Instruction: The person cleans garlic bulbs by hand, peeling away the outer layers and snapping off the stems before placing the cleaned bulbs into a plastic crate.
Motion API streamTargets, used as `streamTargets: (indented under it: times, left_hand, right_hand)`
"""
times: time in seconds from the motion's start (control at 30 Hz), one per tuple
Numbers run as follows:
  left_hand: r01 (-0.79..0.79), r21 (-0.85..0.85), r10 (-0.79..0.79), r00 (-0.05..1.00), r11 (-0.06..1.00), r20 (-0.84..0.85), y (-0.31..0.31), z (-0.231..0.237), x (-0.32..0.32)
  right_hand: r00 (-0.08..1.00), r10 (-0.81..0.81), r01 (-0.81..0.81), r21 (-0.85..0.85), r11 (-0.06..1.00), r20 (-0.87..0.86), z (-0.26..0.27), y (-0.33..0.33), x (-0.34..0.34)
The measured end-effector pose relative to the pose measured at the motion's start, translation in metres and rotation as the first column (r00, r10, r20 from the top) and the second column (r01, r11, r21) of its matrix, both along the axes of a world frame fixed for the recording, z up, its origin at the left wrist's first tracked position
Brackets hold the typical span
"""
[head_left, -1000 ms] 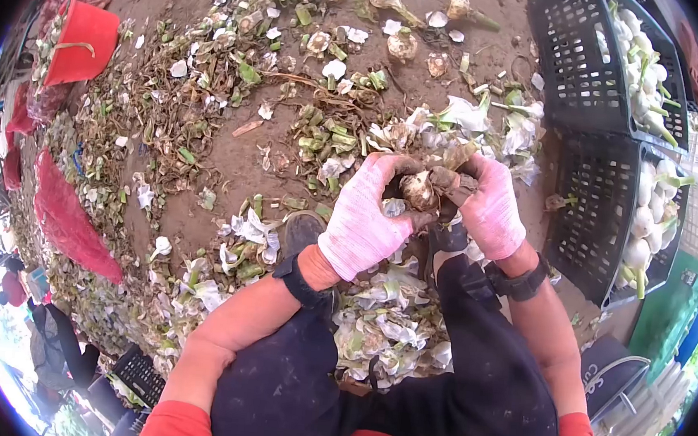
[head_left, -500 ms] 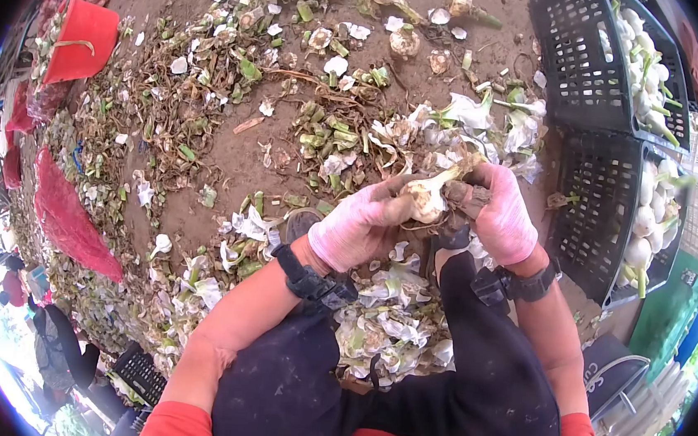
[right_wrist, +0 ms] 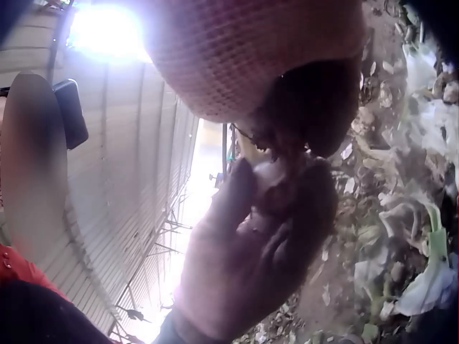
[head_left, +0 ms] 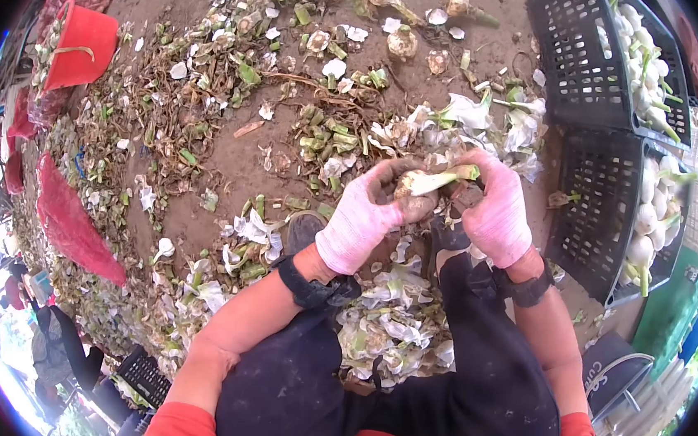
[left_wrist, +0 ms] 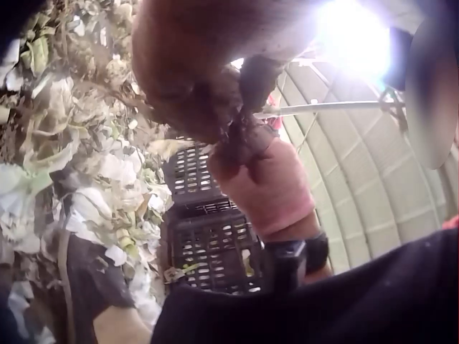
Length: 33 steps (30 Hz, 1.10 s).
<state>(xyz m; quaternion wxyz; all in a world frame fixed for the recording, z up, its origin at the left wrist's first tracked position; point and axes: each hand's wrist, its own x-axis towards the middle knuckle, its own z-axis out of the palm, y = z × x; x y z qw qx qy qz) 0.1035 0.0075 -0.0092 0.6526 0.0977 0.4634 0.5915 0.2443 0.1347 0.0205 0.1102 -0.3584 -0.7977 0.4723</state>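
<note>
A garlic bulb [head_left: 421,184] with a short pale-green stem lies across the fingers of my left hand [head_left: 363,215], which grips it. Both hands wear pink-and-white knit gloves, their fingers dark with soil. My right hand [head_left: 499,214] meets it from the right, fingers curled at the stem side of the bulb. In the left wrist view the fingertips of the right hand [left_wrist: 262,175] come together against the left hand's dirty fingers. The right wrist view shows a pale patch of the bulb [right_wrist: 269,174] between both hands; the rest is hidden by fingers.
Two black crates [head_left: 590,210] of trimmed white garlic stand at the right. Garlic peelings [head_left: 393,326] lie between the legs, and cut stems and skins litter the soil. Untrimmed bulbs [head_left: 401,44] lie ahead. A red bucket [head_left: 86,45] and red mesh bag [head_left: 75,219] are left.
The garlic bulb has turned in my hands: its roots and dirty outer skin faced up, and now its side and stem show cleaner. The stem now points right.
</note>
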Motion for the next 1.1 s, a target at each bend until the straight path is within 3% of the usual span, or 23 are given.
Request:
streamTargets:
  times: [0.07,0.13,0.17,0.2,0.27,0.3,0.37,0.43,0.5,0.53,0.57,0.6,0.63,0.7,0.73,0.8,0.83,0.9,1.1]
  left_hand:
    - [0.015,-0.011,-0.014,0.997,1.0,0.076,-0.004,0.001,0.002]
    - [0.04,0.056,-0.051,0.976,0.998,0.21,-0.006,0.0,0.005]
    - [0.055,0.044,-0.064,0.964,0.998,0.257,-0.005,0.005,0.004]
    - [0.057,0.045,-0.066,0.964,0.997,0.257,-0.005,0.003,0.003]
    - [0.099,0.027,-0.102,0.982,0.995,0.156,-0.007,0.0,0.001]
    - [0.1,0.027,-0.103,0.982,0.995,0.156,-0.007,0.002,0.0]
    - [0.13,0.06,-0.124,0.988,0.99,-0.086,-0.007,0.011,-0.005]
    - [0.118,0.057,-0.115,0.992,0.991,-0.055,-0.006,0.013,-0.006]
    - [0.088,0.062,-0.088,0.996,0.994,0.002,-0.005,0.009,-0.005]
    - [0.088,0.06,-0.089,0.996,0.994,0.003,-0.005,0.009,-0.005]
    - [0.112,0.06,-0.11,0.993,0.992,-0.034,-0.004,0.01,-0.006]
    - [0.136,0.06,-0.132,0.989,0.989,-0.071,-0.004,0.011,-0.007]
    - [0.137,0.06,-0.133,0.989,0.989,-0.07,-0.004,0.01,-0.007]
    - [0.169,0.029,-0.164,0.978,0.985,-0.128,-0.005,0.008,-0.008]
    - [0.167,0.028,-0.162,0.978,0.986,-0.129,-0.006,0.007,-0.008]
    - [0.079,0.049,-0.085,0.987,0.996,0.135,-0.008,0.007,-0.005]
    - [0.079,0.05,-0.085,0.987,0.996,0.134,-0.008,0.007,-0.005]
    - [0.019,0.036,-0.03,0.932,0.999,0.361,-0.009,0.007,-0.005]
    - [0.114,-0.035,-0.101,0.958,0.993,0.267,-0.012,0.011,-0.007]
  right_hand:
    - [0.998,0.012,-0.011,0.019,1.0,-0.059,-0.01,0.005,0.001]
    - [0.991,-0.111,0.115,-0.047,0.992,0.07,-0.018,0.015,-0.002]
    - [0.999,-0.043,0.038,0.138,0.99,0.031,-0.031,0.019,0.001]
    - [0.998,-0.045,0.04,0.139,0.989,0.031,-0.039,0.023,0.001]
    - [0.997,-0.048,0.032,0.243,0.969,0.063,-0.054,0.029,0.002]
    - [0.992,-0.12,0.102,0.286,0.953,0.046,-0.066,0.034,0.007]
    - [0.989,-0.112,0.075,0.314,0.946,0.101,-0.068,0.042,0.017]
    - [0.987,-0.08,0.032,0.312,0.95,0.141,-0.047,0.04,0.021]
    - [0.996,0.074,-0.056,0.302,0.952,-0.045,-0.031,0.037,0.021]
    - [0.996,0.073,-0.056,0.3,0.952,-0.045,-0.016,0.032,0.019]
    - [0.993,0.061,-0.061,0.004,0.998,-0.102,0.004,0.026,0.013]
    - [0.988,0.032,-0.076,-0.292,0.953,-0.152,0.018,0.023,0.009]
    - [0.988,0.031,-0.075,-0.293,0.953,-0.152,0.025,0.022,0.006]
    - [0.974,0.228,-0.225,-0.157,0.962,-0.003,0.032,0.022,0.002]
    - [0.973,0.23,-0.228,-0.157,0.961,-0.004,0.032,0.02,0.002]
    - [0.977,0.203,-0.193,-0.13,0.973,0.069,0.032,0.018,0.002]
    - [0.977,0.202,-0.192,-0.129,0.973,0.069,0.032,0.017,0.002]
    - [0.965,0.258,-0.258,-0.019,0.966,0.055,0.034,0.014,0.002]
    - [0.924,0.304,-0.341,0.143,0.929,0.231,0.031,-0.001,-0.002]
